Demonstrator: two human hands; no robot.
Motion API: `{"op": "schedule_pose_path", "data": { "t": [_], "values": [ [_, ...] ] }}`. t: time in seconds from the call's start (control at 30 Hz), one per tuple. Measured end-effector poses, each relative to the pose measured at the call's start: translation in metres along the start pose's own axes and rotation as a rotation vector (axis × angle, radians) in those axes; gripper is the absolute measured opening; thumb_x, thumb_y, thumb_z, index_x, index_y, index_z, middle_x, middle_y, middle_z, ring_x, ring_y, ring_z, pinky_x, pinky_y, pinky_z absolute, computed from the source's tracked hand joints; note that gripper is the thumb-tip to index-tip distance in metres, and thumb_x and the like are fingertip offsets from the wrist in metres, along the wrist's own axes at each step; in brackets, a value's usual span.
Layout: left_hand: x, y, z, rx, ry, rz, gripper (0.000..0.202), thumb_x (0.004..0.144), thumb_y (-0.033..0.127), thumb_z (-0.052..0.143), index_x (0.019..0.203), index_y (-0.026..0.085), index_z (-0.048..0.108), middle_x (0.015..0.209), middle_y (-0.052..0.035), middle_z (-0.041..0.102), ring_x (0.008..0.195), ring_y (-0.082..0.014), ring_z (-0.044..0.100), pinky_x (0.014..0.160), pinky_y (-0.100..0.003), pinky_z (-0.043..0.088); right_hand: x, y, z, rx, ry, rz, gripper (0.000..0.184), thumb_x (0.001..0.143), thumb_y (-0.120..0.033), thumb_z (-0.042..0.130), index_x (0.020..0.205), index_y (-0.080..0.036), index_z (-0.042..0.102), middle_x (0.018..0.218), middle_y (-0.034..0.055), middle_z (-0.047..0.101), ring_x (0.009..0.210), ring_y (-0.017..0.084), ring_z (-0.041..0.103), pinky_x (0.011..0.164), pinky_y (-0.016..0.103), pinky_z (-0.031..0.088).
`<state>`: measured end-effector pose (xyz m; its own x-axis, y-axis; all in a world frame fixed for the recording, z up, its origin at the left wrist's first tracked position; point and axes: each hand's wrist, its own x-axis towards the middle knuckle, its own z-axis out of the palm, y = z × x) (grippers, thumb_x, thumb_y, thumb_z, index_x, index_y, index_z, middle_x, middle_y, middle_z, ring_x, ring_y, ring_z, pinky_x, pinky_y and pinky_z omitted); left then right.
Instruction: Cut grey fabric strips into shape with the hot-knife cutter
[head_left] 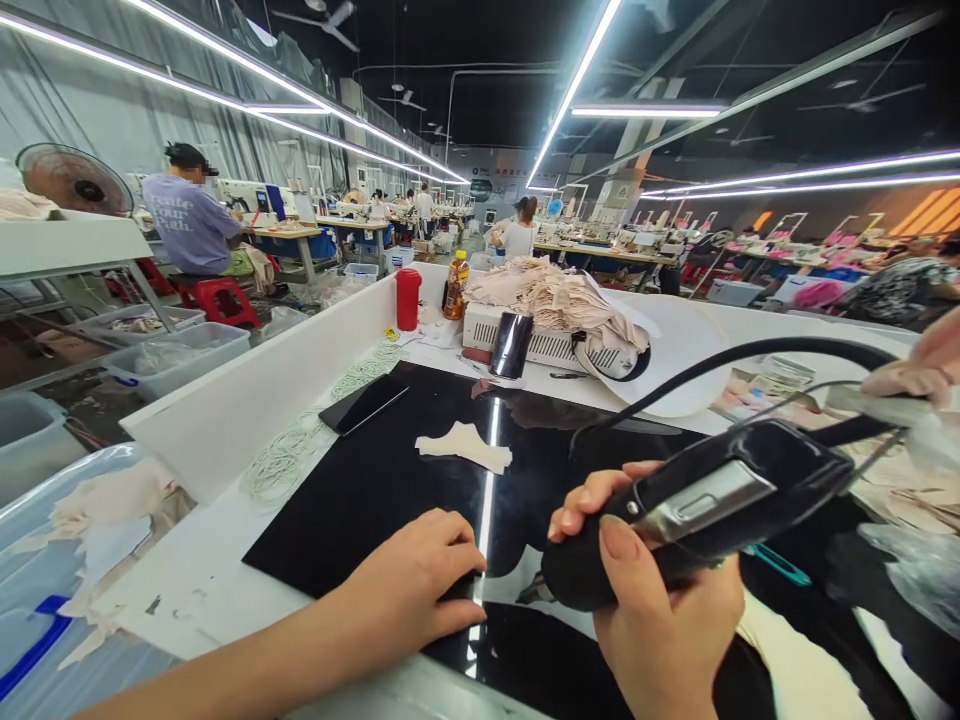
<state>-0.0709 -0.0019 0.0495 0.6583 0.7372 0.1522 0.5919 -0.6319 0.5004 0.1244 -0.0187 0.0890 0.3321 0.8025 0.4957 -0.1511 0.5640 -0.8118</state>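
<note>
While a black handheld tool (697, 510) is being gripped in the head view by the right hand (667, 600), its fingers wrapped closely around the body, the left hand (424, 565) is being held palm down over a black sheet (322, 520), with thumb and forefinger spread apart. Whether the sheet is being pressed by that hand cannot be told. Beyond the left hand, a cream fabric piece (465, 447) is being borne flat by the sheet, well apart from the tool. Above the sheet, a black cable (675, 377) is being carried in an arch. At the sheet's left edge, a phone (364, 403) is being supported beside loose pale green cord (289, 460). Farther back, a pile of fabric pieces (551, 290) is being held up by a white slotted box (480, 329); to its left, a red cup (408, 300) and a bottle (455, 285) are being shown. Near the cable, another person's hand (926, 362) is being partly cut off by the right border.
</note>
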Motion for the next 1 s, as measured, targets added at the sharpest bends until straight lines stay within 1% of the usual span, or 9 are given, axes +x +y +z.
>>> {"op": "schedule_pose_path", "data": {
  "t": [0.13,0.23,0.37,0.47,0.6,0.73,1.0],
  "values": [
    [-0.003,-0.002,0.011,-0.036,0.043,-0.016,0.023,0.084,0.017,0.084,0.101,0.020,0.069,0.115,-0.0024,0.065,0.103,-0.0210,0.062,0.089,-0.033,0.051,-0.001,0.007,0.008,0.013,0.005,0.005,0.033,0.087,-0.029,0.080,0.113,-0.028,0.059,0.086,-0.0015,0.066,0.066,0.017,0.067,0.062,0.035,0.059],
    [-0.003,-0.003,0.014,-0.072,0.057,-0.019,0.022,0.085,0.016,0.083,0.101,0.020,0.069,0.116,-0.0024,0.065,0.104,-0.0211,0.062,0.092,-0.033,0.051,-0.001,0.010,0.013,0.008,0.003,0.006,0.033,0.087,-0.029,0.079,0.112,-0.027,0.058,0.085,-0.0018,0.066,0.065,0.017,0.066,0.062,0.036,0.059],
    [-0.005,-0.005,0.012,-0.157,0.082,-0.031,0.030,0.086,0.015,0.082,0.111,0.022,0.067,0.120,-0.0017,0.066,0.110,-0.0208,0.062,0.097,-0.033,0.050,-0.002,0.014,0.018,0.031,-0.016,-0.028,0.032,0.089,-0.028,0.077,0.114,-0.026,0.057,0.085,-0.0015,0.065,0.066,0.016,0.066,0.060,0.034,0.059],
    [-0.007,-0.006,0.008,-0.221,0.127,-0.042,0.024,0.093,0.011,0.071,0.113,0.024,0.066,0.118,-0.0003,0.067,0.110,-0.0187,0.062,0.100,-0.032,0.049,-0.003,0.018,0.021,0.045,-0.038,-0.032,0.031,0.090,-0.027,0.076,0.115,-0.026,0.057,0.085,-0.0013,0.064,0.066,0.017,0.065,0.059,0.034,0.059],
    [-0.006,-0.009,0.006,-0.279,0.188,-0.066,0.018,0.099,0.012,0.061,0.110,0.024,0.066,0.113,0.0013,0.068,0.107,-0.0161,0.063,0.098,-0.029,0.049,-0.003,0.021,0.024,0.055,-0.051,-0.020,0.030,0.090,-0.025,0.075,0.114,-0.027,0.058,0.086,-0.0012,0.064,0.068,0.016,0.065,0.061,0.034,0.058],
    [-0.006,-0.010,0.008,-0.283,0.221,-0.069,0.017,0.100,0.012,0.059,0.109,0.024,0.067,0.111,0.0015,0.069,0.105,-0.0157,0.063,0.097,-0.029,0.050,-0.006,0.024,0.025,0.053,-0.039,-0.001,0.030,0.090,-0.024,0.075,0.114,-0.027,0.058,0.085,-0.0013,0.064,0.069,0.017,0.065,0.062,0.035,0.058],
    [-0.007,-0.009,0.010,-0.248,0.223,-0.054,0.018,0.100,0.011,0.059,0.109,0.023,0.068,0.110,0.0011,0.070,0.104,-0.0152,0.064,0.096,-0.028,0.051,-0.006,0.022,0.027,0.053,-0.025,0.022,0.025,0.091,-0.026,0.074,0.112,-0.028,0.059,0.082,-0.0020,0.064,0.067,0.016,0.063,0.061,0.034,0.058]
  ]
}}
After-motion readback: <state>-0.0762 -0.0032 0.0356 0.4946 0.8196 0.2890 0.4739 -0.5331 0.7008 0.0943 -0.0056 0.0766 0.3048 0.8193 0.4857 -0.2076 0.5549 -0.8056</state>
